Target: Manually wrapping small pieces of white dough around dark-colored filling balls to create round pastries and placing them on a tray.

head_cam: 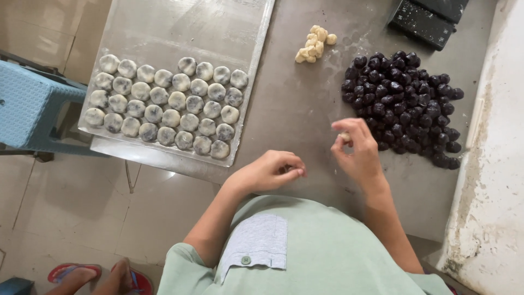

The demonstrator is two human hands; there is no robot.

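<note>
My right hand [357, 150] pinches a small pale piece of dough [344, 136] between fingers and thumb, just left of a heap of dark filling balls [404, 104] on the metal table [295, 109]. My left hand [273, 169] rests near the table's front edge with its fingers curled shut; whether anything is inside I cannot tell. A metal tray [164, 27] to the left holds several rows of wrapped pale balls [169, 104] with dark filling showing through. A small cluster of dough pieces [314, 43] lies at the back between tray and heap.
A black scale [428, 19] sits at the table's back right. A blue plastic stool [30, 106] stands left of the tray. A white worn wall edge [491, 164] borders the right. Below, tiled floor and feet in red sandals [98, 276].
</note>
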